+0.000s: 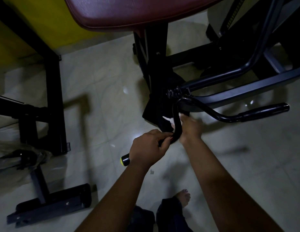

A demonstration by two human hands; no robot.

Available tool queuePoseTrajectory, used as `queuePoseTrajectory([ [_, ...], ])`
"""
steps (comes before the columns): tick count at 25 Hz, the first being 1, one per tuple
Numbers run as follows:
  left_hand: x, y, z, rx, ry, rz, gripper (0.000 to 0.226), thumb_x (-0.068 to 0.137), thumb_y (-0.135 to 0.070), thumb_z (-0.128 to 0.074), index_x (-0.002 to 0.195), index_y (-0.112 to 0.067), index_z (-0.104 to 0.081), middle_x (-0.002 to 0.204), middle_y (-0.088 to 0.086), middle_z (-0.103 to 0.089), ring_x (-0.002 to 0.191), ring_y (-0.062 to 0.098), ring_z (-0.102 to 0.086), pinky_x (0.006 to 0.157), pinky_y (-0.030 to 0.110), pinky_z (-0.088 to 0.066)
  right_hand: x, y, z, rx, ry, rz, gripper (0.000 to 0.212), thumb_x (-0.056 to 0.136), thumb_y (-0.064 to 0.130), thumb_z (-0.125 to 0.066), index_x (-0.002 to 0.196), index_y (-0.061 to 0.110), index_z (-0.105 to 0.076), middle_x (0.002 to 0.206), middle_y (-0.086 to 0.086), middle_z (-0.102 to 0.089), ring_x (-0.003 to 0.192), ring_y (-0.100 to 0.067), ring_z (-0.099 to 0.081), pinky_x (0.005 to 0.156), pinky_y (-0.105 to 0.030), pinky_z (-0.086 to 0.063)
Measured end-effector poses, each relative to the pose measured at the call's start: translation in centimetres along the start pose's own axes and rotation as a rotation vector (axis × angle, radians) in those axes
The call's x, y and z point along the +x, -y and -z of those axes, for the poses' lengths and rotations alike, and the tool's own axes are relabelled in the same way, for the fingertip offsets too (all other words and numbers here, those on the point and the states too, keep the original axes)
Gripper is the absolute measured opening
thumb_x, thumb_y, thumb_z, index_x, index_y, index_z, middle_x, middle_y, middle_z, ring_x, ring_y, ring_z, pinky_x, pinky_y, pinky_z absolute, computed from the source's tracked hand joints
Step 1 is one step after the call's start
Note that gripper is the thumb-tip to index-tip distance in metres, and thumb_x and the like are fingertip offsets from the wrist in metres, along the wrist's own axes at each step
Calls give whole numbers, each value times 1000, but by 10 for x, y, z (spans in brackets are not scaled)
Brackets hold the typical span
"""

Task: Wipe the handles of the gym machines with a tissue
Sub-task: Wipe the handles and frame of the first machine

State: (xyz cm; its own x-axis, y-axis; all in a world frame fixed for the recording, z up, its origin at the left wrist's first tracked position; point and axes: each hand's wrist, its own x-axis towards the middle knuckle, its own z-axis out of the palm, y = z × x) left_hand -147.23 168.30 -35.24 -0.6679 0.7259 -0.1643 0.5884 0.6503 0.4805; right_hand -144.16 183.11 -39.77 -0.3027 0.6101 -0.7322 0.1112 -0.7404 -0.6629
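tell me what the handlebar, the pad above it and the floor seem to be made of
Handlebar: bent metal tube in glossy black paint, judging by the sharp highlights. Its far end wears a thicker matte sleeve, likely rubber or foam.
Pad: maroon vinyl or leather over padding, with an edge seam and a soft sheen.
Floor: pale polished tile; it reflects lights and shows faint joint lines.

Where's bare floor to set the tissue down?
Bare tiled floor lies between the black frame leg and the seat post; more lies right of the right hand, below the curved handle. It is crowded round the pivot.
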Motion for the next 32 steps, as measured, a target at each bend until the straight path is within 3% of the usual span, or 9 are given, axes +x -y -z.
queuePoseTrajectory([
  [3,0,0,0,15,3,0,31,94,-50,-44,120,-51,-61,100,-17,-65,88,5,-60,58,19,-32,-23,-7,17,385,178,-368,25,94,2,-40,103,-8,-61,76,-17,-71,58,-20,-69,53,-23,-57],
  [6,0,0,-1,18,5,-10,33,93,-52,-41,120,-52,-60,98,-17,-65,87,5,-60,55,16,-29,-8,-3,12,497,254,-454,36,79,-6,-43,111,-8,-58,81,-21,-71,61,-24,-71,65,-25,-59],
  [8,0,1,-1,12,10,-11,34,93,-52,-40,120,-52,-60,98,-18,-65,87,5,-60,55,17,-31,14,8,-1,483,201,-426,27,88,-9,-42,108,-7,-60,90,-22,-70,67,-28,-72,66,-29,-60],
  [13,1,1,-1,6,23,3,31,95,-49,-43,121,-54,-59,100,-19,-65,88,4,-59,57,19,-35,1,6,8,-2,160,42,20,94,7,-58,108,13,-71,107,-13,-71,90,-18,-70,79,-28,-57],
  [17,1,2,-2,18,19,-5,33,94,-50,-40,122,-54,-57,99,-20,-64,89,3,-59,56,10,-26,-5,4,18,-702,8,508,24,92,9,-61,112,17,-72,115,-3,-70,108,-17,-64,87,-12,-41],
  [19,1,1,-2,15,24,-9,33,94,-49,-41,122,-53,-58,99,-21,-65,88,2,-59,56,10,-26,16,16,0,-951,-51,587,25,93,12,-60,115,18,-71,117,-4,-69,110,-21,-62,80,-8,-33],
  [22,1,0,0,-8,20,5,30,95,-48,-44,120,-52,-60,98,-20,-65,87,2,-59,57,11,-29,34,23,-16,-983,-38,665,26,92,9,-59,113,18,-72,120,-4,-68,116,-20,-59,88,-7,-31],
  [25,0,-1,1,4,23,5,31,95,-48,-42,120,-53,-59,98,-21,-65,87,2,-58,56,10,-28,18,15,1,-1133,51,759,32,92,-4,-53,115,10,-70,119,-9,-67,111,-22,-61,81,2,-25],
  [32,0,-1,2,23,32,7,31,95,-48,-42,121,-54,-59,99,-19,-65,89,3,-59,56,9,-25,49,40,-15,-1713,424,914,28,90,9,-45,104,3,-68,121,-13,-58,114,-27,-55,93,-28,-40],
])
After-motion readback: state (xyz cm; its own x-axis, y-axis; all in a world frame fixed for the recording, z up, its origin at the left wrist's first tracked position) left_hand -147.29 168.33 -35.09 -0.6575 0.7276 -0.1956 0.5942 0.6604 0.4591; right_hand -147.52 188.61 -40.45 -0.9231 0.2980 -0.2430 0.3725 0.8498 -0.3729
